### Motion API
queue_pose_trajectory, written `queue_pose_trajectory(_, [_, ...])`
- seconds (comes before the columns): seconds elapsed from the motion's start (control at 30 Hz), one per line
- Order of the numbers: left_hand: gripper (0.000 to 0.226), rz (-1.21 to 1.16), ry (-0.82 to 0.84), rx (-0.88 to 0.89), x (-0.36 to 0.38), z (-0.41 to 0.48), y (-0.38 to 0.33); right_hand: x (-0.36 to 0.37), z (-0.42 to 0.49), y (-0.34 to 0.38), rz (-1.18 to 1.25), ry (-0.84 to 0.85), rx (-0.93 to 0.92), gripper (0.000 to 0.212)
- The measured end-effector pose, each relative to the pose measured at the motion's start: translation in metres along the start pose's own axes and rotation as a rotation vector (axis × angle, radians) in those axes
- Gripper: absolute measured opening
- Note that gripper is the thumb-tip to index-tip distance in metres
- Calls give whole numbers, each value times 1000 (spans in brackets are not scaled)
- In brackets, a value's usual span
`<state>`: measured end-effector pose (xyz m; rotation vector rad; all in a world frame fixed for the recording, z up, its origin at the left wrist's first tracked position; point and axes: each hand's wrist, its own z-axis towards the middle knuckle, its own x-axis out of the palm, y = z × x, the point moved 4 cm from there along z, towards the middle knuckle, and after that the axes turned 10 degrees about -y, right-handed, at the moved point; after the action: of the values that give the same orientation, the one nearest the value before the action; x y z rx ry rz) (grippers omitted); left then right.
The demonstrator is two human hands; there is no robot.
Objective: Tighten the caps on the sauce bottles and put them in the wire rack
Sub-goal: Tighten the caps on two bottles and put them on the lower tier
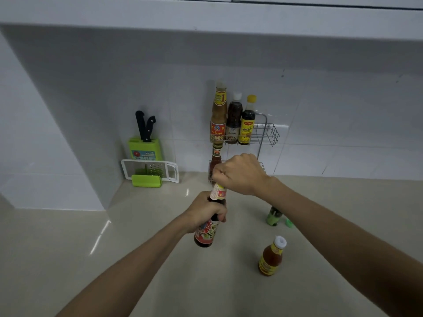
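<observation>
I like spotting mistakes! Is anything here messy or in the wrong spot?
One thing: the small green bottle on the counter looks uncapped, with a green cap lying beside it. I see no spills, and the three bottles in the wire rack stand upright.

White tiled wall (343, 106) beyond the hands, white cabinet underside (206, 17) overhead. Beige glossy countertop (142, 225) below the hands, light glints on it. Far left of the hands: green knife block (145, 149) with two black-handled knives, white grater (150, 170) leaning on the wall.
</observation>
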<state>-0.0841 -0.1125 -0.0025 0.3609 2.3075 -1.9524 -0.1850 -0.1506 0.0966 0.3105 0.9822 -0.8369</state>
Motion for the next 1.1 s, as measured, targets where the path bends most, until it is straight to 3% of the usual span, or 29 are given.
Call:
queue_pose_trajectory(0.1, [9,114,-320,-19,3,2,9,14,-7,-6,-60,68,290,42])
queue_pose_trajectory(0.23, [17,222,-422,-18,13,1,19,32,-19,-7,-167,307,217,29])
queue_pose_trajectory(0.33, [10,112,-171,-18,12,7,17,22,-22,-16,55,275,160,65])
queue_pose_trajectory(0.4, [9,50,87,3,12,7,10,7,-23,-15,98,143,-34,63])
queue_pose_trajectory(0.47, [11,34,183,30,16,6,4,-2,-27,-17,71,62,-144,53])
queue_pose_trajectory(0.53, [10,16,43,17,23,8,3,0,-27,-22,39,11,-75,41])
queue_pose_trajectory(0.6, [10,47,-232,-25,29,10,4,2,-27,-27,-33,-48,70,33])
queue_pose_trajectory(0.67, [14,143,-452,-25,33,10,6,13,-35,-28,-70,28,215,33])
queue_pose_trajectory(0.73, [16,190,-524,-1,39,8,10,27,-49,-30,53,57,401,26])
queue_pose_trajectory(0.83, [11,174,-471,9,49,8,12,39,-66,-29,562,21,771,36])
queue_pose_trajectory(1.03, [59,87,-72,-61,45,9,36,27,-43,-71,641,23,704,33])
queue_pose_trajectory(1.1, [58,69,-14,-62,43,7,50,25,-36,-85,687,-21,774,34])
